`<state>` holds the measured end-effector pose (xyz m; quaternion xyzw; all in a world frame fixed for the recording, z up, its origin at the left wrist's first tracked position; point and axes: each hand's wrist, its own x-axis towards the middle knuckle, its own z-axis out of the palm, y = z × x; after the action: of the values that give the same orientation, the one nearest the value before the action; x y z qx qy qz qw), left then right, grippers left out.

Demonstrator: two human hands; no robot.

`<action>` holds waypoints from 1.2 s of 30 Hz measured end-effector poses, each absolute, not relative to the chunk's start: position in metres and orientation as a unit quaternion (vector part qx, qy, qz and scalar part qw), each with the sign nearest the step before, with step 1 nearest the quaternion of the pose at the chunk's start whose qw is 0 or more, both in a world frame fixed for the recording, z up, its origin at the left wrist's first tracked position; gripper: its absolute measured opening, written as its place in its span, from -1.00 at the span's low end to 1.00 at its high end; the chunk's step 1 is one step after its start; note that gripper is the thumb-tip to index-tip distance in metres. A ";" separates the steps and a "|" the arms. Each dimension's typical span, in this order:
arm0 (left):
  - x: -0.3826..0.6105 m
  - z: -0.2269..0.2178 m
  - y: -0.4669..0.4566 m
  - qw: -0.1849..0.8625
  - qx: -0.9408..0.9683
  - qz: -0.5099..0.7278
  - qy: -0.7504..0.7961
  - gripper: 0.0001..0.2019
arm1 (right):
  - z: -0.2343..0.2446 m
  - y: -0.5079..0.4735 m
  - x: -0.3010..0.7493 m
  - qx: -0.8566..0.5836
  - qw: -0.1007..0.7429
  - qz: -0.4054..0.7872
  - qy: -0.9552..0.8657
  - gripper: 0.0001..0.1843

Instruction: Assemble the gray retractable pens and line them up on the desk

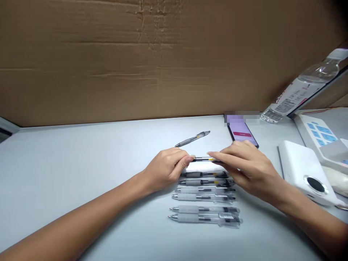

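Observation:
My left hand (167,168) and my right hand (244,165) both pinch the same clear pen (202,159), one at each end, holding it level just above the white table (67,163). Below it lies a row of several similar pens (205,197), side by side with tips pointing left, some with grey grips. One more pen (192,139) lies alone at an angle farther back.
A phone (243,133) with a lit screen lies behind my right hand. A white boxy device (304,170) and a white box with blue labels (319,136) sit at the right. A water bottle (301,90) leans at the upper right. A cardboard wall (136,54) closes the back.

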<state>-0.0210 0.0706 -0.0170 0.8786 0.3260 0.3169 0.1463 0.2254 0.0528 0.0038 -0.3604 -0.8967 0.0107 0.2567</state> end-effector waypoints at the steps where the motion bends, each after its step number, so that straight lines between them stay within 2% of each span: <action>1: -0.021 -0.017 0.070 0.154 0.874 0.314 0.336 -0.59 | 0.003 0.054 0.226 -0.360 0.260 0.002 -0.896 -0.65; 4: -0.020 -0.019 0.069 0.131 0.879 0.322 0.326 -0.59 | 0.006 0.055 0.224 -0.396 0.249 0.035 -0.883 -0.57; 10: -0.019 -0.022 0.067 0.012 0.900 0.300 0.315 -0.57 | 0.010 0.055 0.220 -0.411 0.164 0.142 -0.885 -0.66; 13: -0.019 -0.023 0.067 0.022 0.900 0.300 0.316 -0.56 | 0.008 0.055 0.224 -0.420 0.212 0.118 -0.875 -0.88; 17: -0.018 -0.022 0.067 0.025 0.901 0.304 0.308 -0.57 | 0.008 0.053 0.226 -0.440 0.221 0.125 -0.862 -0.55; 20: -0.018 -0.022 0.067 0.019 0.902 0.302 0.308 -0.57 | 0.011 0.051 0.222 -0.439 0.171 0.146 -0.870 -0.73; 21: -0.018 -0.022 0.067 0.019 0.902 0.302 0.308 -0.57 | 0.011 0.051 0.222 -0.436 0.158 0.153 -0.873 -0.71; 22: -0.018 -0.022 0.067 0.020 0.902 0.302 0.307 -0.58 | 0.012 0.051 0.221 -0.432 0.153 0.158 -0.874 -0.69; 25: -0.018 -0.022 0.067 0.031 0.903 0.299 0.308 -0.58 | 0.012 0.051 0.222 -0.428 0.181 0.159 -0.871 -0.82; 28: -0.018 -0.022 0.066 0.042 0.902 0.297 0.311 -0.59 | 0.010 0.051 0.222 -0.421 0.194 0.152 -0.873 -0.53; 32: -0.019 -0.021 0.064 0.069 0.894 0.310 0.318 -0.68 | 0.010 0.050 0.218 -0.410 0.158 0.179 -0.880 -0.72; 34: -0.019 -0.020 0.063 0.091 0.879 0.340 0.321 -0.75 | 0.010 0.050 0.216 -0.418 0.152 0.195 -0.874 -0.72; 36: -0.020 -0.020 0.063 0.111 0.868 0.369 0.312 -0.72 | 0.010 0.051 0.215 -0.437 0.161 0.211 -0.859 -0.74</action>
<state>-0.0199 0.0633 -0.0196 0.8684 0.3119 0.3690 0.1113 0.2155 0.0506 0.0102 -0.4373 -0.8593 0.2108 0.1609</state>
